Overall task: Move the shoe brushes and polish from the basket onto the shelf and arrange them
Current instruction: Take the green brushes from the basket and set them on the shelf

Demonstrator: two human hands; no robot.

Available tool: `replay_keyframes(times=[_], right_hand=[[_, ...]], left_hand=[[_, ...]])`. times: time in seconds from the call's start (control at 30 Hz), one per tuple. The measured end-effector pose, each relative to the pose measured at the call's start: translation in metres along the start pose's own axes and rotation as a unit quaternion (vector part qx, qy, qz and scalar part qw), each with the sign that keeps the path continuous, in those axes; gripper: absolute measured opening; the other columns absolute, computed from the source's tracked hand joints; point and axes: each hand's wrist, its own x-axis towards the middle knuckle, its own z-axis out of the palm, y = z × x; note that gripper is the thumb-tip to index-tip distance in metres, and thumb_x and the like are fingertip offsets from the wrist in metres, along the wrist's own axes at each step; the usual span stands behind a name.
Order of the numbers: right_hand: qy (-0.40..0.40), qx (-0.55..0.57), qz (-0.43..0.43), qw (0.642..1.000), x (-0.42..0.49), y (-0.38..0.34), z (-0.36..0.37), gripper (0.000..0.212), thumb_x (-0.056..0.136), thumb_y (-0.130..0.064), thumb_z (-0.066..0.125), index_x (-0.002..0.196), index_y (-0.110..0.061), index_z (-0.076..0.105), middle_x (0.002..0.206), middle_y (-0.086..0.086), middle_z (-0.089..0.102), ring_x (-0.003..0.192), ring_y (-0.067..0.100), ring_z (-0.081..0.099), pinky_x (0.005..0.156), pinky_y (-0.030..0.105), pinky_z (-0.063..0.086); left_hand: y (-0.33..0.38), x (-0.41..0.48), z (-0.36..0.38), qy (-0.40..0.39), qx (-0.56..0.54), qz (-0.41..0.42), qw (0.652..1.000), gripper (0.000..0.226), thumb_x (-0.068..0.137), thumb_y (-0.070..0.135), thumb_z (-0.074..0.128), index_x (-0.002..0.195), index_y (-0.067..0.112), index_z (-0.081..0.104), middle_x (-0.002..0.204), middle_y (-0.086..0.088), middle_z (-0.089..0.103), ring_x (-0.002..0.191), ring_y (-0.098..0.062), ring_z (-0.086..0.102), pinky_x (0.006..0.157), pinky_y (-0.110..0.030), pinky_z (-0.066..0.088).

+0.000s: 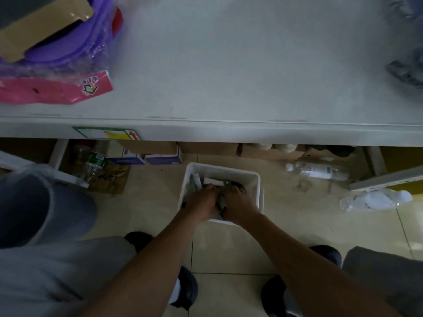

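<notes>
A white basket (256, 179) stands on the tiled floor below the grey shelf (229, 76). Both hands are down inside it. My left hand (201, 201) and my right hand (238, 203) are side by side with their fingers curled around dark packaged items between them; what the items are is too blurred to tell. A pale shoe brush (196, 180) leans in the basket's far left corner, next to a white box (214, 181). My hands hide most of the basket's contents.
On the shelf's left end lie purple plastic basins (68, 42) in wrap, a cardboard piece and a pink package (55, 90); a dark item (406, 69) sits at the right end. Boxes and bottles stand under the shelf. Clear bottles (318, 171) lie on the floor to the right.
</notes>
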Motion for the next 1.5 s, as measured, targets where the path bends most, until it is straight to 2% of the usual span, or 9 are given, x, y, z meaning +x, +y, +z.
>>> replay_keyframes(times=[0.23, 0.4, 0.5, 0.57, 0.67, 0.77, 0.93, 1.23, 1.5], right_hand=[[0.058, 0.007, -0.028, 0.998, -0.013, -0.015, -0.043, 0.035, 0.083, -0.033, 0.053, 0.112, -0.015, 0.065, 0.109, 0.008, 0.066, 0.099, 0.023, 0.066, 0.084, 0.036, 0.057], [0.131, 0.047, -0.044, 0.989, -0.046, -0.031, -0.090, 0.033, 0.075, -0.042, 0.061, 0.098, -0.019, 0.066, 0.096, 0.003, 0.059, 0.084, 0.020, 0.064, 0.067, 0.027, 0.048], [0.147, 0.121, -0.064, 0.980, -0.076, -0.038, -0.123, 0.015, 0.080, -0.039, 0.063, 0.072, -0.026, 0.060, 0.075, -0.006, 0.057, 0.073, 0.016, 0.063, 0.059, 0.023, 0.044], [0.176, 0.153, -0.088, 0.968, -0.099, -0.042, -0.147, 0.019, 0.083, -0.042, 0.063, 0.076, -0.025, 0.062, 0.067, -0.011, 0.056, 0.064, 0.008, 0.058, 0.055, 0.023, 0.043], [0.205, 0.124, -0.140, 0.961, -0.132, -0.044, -0.187, 0.030, 0.087, -0.051, 0.058, 0.096, -0.024, 0.064, 0.075, -0.010, 0.060, 0.066, 0.005, 0.056, 0.059, 0.026, 0.048], [0.191, 0.089, -0.154, 0.965, -0.162, -0.037, -0.221, 0.030, 0.090, -0.049, 0.061, 0.107, -0.026, 0.068, 0.087, -0.006, 0.069, 0.077, 0.011, 0.063, 0.072, 0.034, 0.055], [0.229, 0.108, -0.151, 0.955, -0.190, -0.027, -0.261, 0.030, 0.088, -0.040, 0.069, 0.116, -0.030, 0.071, 0.091, -0.013, 0.073, 0.077, -0.002, 0.064, 0.075, 0.026, 0.057], [0.317, -0.082, 0.081, 0.941, -0.169, 0.015, -0.333, 0.026, 0.080, -0.031, 0.066, 0.095, -0.011, 0.071, 0.071, 0.002, 0.062, 0.061, 0.018, 0.061, 0.053, 0.029, 0.053], [0.289, -0.171, 0.161, 0.928, -0.133, 0.038, -0.343, 0.020, 0.087, -0.018, 0.061, 0.100, -0.004, 0.064, 0.085, 0.013, 0.061, 0.074, 0.031, 0.062, 0.060, 0.035, 0.053]], left_hand=[[0.014, -0.011, -0.023, 0.075, -0.118, -0.047, 0.989, 0.043, 0.094, 0.008, 0.058, 0.137, 0.006, 0.052, 0.139, -0.017, 0.054, 0.126, -0.032, 0.053, 0.092, -0.020, 0.047], [0.029, -0.050, -0.068, 0.122, -0.217, 0.013, 0.968, 0.025, 0.086, -0.005, 0.064, 0.111, -0.002, 0.067, 0.113, -0.023, 0.068, 0.099, -0.030, 0.064, 0.083, -0.018, 0.044], [0.042, -0.083, -0.102, 0.132, -0.280, 0.058, 0.949, 0.016, 0.085, 0.003, 0.070, 0.090, 0.018, 0.070, 0.099, -0.013, 0.072, 0.093, -0.024, 0.068, 0.090, -0.040, 0.055], [0.052, -0.102, -0.128, 0.122, -0.316, 0.075, 0.938, 0.016, 0.085, 0.008, 0.073, 0.089, 0.023, 0.070, 0.094, -0.009, 0.073, 0.091, -0.022, 0.068, 0.086, -0.047, 0.056], [0.064, -0.123, -0.168, 0.106, -0.438, 0.101, 0.887, 0.028, 0.078, 0.009, 0.084, 0.102, 0.004, 0.071, 0.102, -0.022, 0.073, 0.093, -0.027, 0.069, 0.084, -0.051, 0.058], [0.074, -0.138, -0.199, 0.055, -0.574, 0.138, 0.805, 0.053, 0.072, 0.024, 0.087, 0.116, 0.005, 0.066, 0.114, -0.014, 0.073, 0.106, -0.030, 0.070, 0.083, -0.033, 0.059], [0.095, -0.145, -0.236, 0.036, -0.659, 0.183, 0.728, 0.044, 0.080, 0.017, 0.078, 0.119, 0.002, 0.064, 0.120, -0.014, 0.071, 0.113, -0.030, 0.067, 0.084, -0.032, 0.058], [0.132, -0.138, -0.263, 0.120, -0.536, 0.182, 0.816, 0.025, 0.100, 0.019, 0.058, 0.124, 0.021, 0.065, 0.111, -0.002, 0.074, 0.101, -0.024, 0.072, 0.082, -0.034, 0.059], [0.129, -0.115, -0.234, 0.007, -0.476, 0.218, 0.852, 0.029, 0.097, -0.009, 0.042, 0.110, 0.001, 0.067, 0.110, -0.017, 0.073, 0.100, -0.033, 0.070, 0.081, -0.035, 0.057]])
